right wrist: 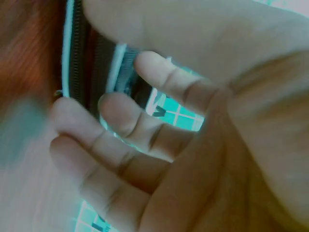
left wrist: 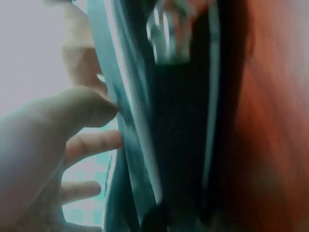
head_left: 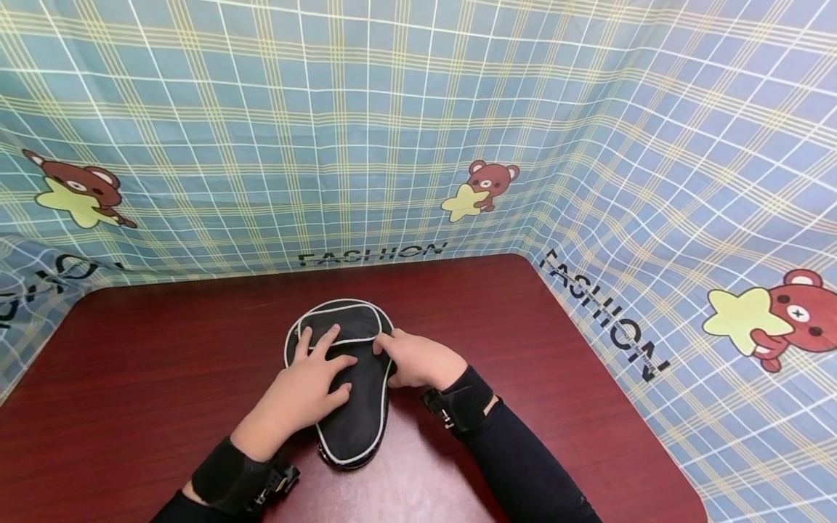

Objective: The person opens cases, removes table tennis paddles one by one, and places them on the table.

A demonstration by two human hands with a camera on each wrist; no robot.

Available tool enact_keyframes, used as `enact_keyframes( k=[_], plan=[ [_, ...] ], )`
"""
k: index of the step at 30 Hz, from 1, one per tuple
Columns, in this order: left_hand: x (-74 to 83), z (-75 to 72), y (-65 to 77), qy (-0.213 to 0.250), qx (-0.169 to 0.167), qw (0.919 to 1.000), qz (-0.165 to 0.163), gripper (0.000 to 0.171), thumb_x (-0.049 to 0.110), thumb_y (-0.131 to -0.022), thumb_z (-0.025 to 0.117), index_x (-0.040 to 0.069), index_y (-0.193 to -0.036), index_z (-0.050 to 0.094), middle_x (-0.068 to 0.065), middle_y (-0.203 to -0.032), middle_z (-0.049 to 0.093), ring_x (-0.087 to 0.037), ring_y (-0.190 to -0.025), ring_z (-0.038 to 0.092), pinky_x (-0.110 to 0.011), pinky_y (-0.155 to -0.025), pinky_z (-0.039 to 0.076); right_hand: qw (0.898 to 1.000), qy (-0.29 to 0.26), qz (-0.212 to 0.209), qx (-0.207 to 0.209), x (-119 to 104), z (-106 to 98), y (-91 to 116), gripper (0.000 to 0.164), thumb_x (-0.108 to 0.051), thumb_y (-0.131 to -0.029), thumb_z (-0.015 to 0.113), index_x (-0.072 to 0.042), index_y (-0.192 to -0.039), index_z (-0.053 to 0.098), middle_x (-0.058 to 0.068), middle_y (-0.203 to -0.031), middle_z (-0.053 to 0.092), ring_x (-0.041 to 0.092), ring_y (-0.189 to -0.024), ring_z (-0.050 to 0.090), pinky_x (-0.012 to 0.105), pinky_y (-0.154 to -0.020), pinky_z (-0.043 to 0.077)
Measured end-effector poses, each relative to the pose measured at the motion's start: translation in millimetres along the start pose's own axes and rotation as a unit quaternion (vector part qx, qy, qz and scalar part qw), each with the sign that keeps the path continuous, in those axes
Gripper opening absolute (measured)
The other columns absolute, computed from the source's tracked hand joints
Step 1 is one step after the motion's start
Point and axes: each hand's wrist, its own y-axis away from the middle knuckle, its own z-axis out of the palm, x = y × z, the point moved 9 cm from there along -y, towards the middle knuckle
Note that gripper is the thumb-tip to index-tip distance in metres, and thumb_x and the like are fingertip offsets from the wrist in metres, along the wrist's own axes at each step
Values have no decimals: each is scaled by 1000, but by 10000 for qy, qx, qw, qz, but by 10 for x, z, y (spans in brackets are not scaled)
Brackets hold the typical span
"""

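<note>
One case [head_left: 353,425] lies on one red table [head_left: 163,356]; the left hand [head_left: 298,388] rests spread-fingered on it, the right hand [head_left: 418,359] grips its edge. Three bears [head_left: 490,181] dot checked cloth [head_left: 366,94].

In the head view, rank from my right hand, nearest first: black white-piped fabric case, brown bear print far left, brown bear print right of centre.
1. Black white-piped fabric case: touching your right hand.
2. Brown bear print right of centre: back cloth, ahead.
3. Brown bear print far left: cloth's left side.
</note>
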Motion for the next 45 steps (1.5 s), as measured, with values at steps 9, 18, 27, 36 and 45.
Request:
enact_keyframes(
  k=[9,18,27,36,45],
  plan=[
    [178,14,42,40,30,9999,129,34,32,-93,66,23,-126,70,-16,-161,31,-57,-145,22,-65,-87,52,9983,15,585,-12,166,82,-34,82,-42,-80,81,-9,-145,41,11,-135,56,22,-110,65,33,-93,52],
    [401,153,66,-89,-226,9994,239,49,62,-90,62,33,-128,68,-8,-160,36,-48,-147,28,-73,-85,47,9962,14,834,-232,263,163,-75,112,-49,-83,77,0,-159,13,17,-151,48,25,-129,57,36,-104,47],
    [555,293,92,-277,-658,9959,562,56,70,-84,64,41,-131,64,-10,-162,32,-48,-147,27,-85,-87,34,9953,-153,813,-499,285,217,-93,108,-44,-87,74,-1,-160,7,14,-153,47,21,-133,54,34,-107,45],
    [557,353,89,-144,-908,9940,594,47,65,-85,66,36,-123,68,-11,-162,31,-48,-147,26,-88,-87,28,9951,-350,732,-560,278,230,-108,106,-40,-89,71,0,-160,3,15,-152,47,21,-132,55,34,-107,45],
    [522,357,74,-93,-810,9953,516,39,67,-83,67,36,-106,67,-10,-162,31,-46,-146,30,-87,-87,31,9957,-262,774,-440,287,262,-152,106,-40,-89,71,2,-160,4,15,-148,53,21,-127,59,35,-103,48]
  ],
)
